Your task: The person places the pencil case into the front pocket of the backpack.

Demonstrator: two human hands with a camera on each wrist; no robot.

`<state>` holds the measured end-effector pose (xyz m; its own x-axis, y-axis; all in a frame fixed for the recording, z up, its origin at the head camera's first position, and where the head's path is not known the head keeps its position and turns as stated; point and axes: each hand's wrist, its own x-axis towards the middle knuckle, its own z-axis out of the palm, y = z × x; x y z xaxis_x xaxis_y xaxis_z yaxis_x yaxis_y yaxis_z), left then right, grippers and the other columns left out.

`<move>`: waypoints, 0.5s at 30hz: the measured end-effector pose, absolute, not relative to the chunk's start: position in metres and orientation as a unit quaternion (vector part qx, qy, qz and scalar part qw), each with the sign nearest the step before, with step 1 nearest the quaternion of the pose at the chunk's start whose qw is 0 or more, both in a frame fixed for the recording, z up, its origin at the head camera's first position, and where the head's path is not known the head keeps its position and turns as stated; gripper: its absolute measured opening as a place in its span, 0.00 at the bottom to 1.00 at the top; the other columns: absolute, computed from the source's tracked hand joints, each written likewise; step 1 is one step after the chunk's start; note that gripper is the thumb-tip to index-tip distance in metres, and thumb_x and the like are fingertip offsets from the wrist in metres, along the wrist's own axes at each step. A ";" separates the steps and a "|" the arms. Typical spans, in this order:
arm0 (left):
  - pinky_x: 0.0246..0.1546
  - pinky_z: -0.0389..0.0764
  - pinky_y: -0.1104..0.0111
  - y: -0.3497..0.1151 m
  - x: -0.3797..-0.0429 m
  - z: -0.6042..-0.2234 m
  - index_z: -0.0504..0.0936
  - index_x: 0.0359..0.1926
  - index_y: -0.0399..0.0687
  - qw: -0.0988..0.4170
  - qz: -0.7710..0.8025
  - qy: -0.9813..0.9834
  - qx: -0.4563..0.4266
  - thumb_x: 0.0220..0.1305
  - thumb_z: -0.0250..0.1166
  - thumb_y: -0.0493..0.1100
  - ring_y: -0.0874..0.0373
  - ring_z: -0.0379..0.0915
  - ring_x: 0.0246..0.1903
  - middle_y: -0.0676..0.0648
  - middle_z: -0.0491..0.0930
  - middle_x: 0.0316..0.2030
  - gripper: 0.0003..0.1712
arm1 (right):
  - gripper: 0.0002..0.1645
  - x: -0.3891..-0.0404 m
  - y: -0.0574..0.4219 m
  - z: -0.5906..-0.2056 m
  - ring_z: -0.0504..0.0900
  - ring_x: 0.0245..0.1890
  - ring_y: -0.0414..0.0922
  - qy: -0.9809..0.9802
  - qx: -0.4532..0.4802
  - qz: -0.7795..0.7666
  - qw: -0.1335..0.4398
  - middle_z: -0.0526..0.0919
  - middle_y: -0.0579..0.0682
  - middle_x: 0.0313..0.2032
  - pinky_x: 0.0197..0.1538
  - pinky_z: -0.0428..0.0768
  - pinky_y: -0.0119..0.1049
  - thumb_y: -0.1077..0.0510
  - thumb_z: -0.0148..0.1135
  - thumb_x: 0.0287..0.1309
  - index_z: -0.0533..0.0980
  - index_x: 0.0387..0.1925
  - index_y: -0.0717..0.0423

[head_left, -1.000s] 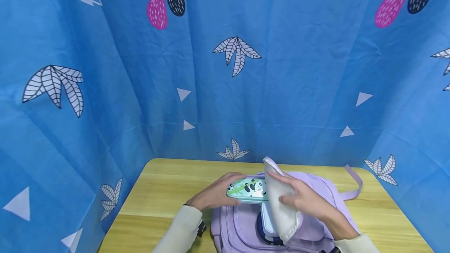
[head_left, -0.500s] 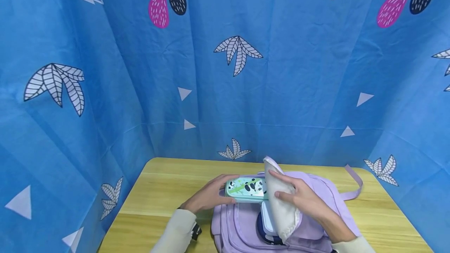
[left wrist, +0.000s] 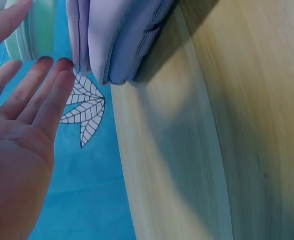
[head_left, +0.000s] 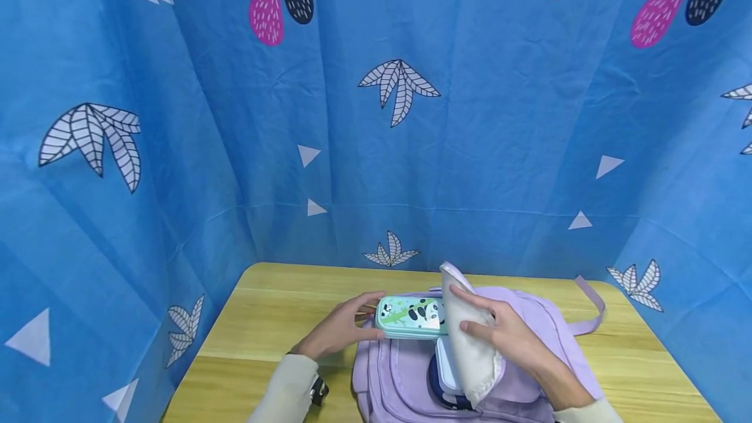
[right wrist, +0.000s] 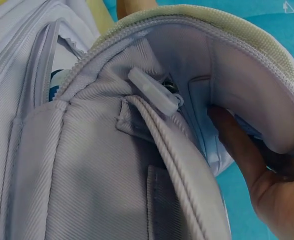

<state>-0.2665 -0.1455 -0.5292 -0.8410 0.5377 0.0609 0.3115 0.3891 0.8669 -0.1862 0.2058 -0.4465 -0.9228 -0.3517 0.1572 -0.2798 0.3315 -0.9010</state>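
Observation:
A mint-green pencil case [head_left: 408, 316] with pandas on it lies across the lilac backpack [head_left: 405, 371], its right end hidden behind the lifted flap [head_left: 470, 351]. At its left end is my left hand [head_left: 337, 328], fingers and thumb spread apart. The left wrist view shows that palm [left wrist: 16, 150] with its fingers extended, fingertips right at the end of the case [left wrist: 36, 30]. My right hand [head_left: 519, 341] pinches the pale-lined flap and keeps it raised. In the right wrist view the thumb [right wrist: 237, 142] presses inside the flap, near the zipper edge.
Under the flap, a pale blue box-like thing [head_left: 448, 364] and a dark navy item [head_left: 437, 387] show in the backpack. A strap [head_left: 593, 309] extends to the right on the wooden table [head_left: 264, 318]. A blue patterned curtain [head_left: 499, 149] surrounds the table.
My left hand has drawn back to the left, its fingers opening off the pencil case, and more of the case's left end shows. The right hand and flap have stayed nearly still.

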 end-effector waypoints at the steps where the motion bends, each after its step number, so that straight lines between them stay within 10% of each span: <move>1: 0.75 0.75 0.44 -0.146 -0.267 -0.529 0.71 0.81 0.54 0.115 0.488 0.828 0.253 0.66 0.80 0.50 0.45 0.77 0.70 0.47 0.79 0.72 0.46 | 0.38 -0.186 0.206 -0.446 0.66 0.77 0.69 0.814 -0.196 -0.545 0.033 0.63 0.71 0.80 0.61 0.83 0.30 0.60 0.68 0.72 0.69 0.80 0.56; 11: 0.74 0.76 0.43 -0.147 -0.266 -0.532 0.78 0.75 0.60 0.093 0.471 0.843 0.243 0.64 0.81 0.52 0.48 0.78 0.69 0.53 0.84 0.66 0.41 | 0.40 -0.188 0.206 -0.454 0.76 0.68 0.29 0.782 -0.209 -0.583 0.072 0.60 0.68 0.82 0.63 0.84 0.31 0.61 0.68 0.72 0.68 0.81 0.54; 15: 0.74 0.77 0.46 -0.144 -0.267 -0.533 0.79 0.74 0.62 0.083 0.466 0.846 0.246 0.63 0.82 0.51 0.51 0.79 0.68 0.55 0.84 0.65 0.39 | 0.42 -0.192 0.203 -0.459 0.78 0.64 0.28 0.754 -0.191 -0.619 0.111 0.53 0.70 0.84 0.59 0.88 0.36 0.62 0.67 0.71 0.66 0.82 0.52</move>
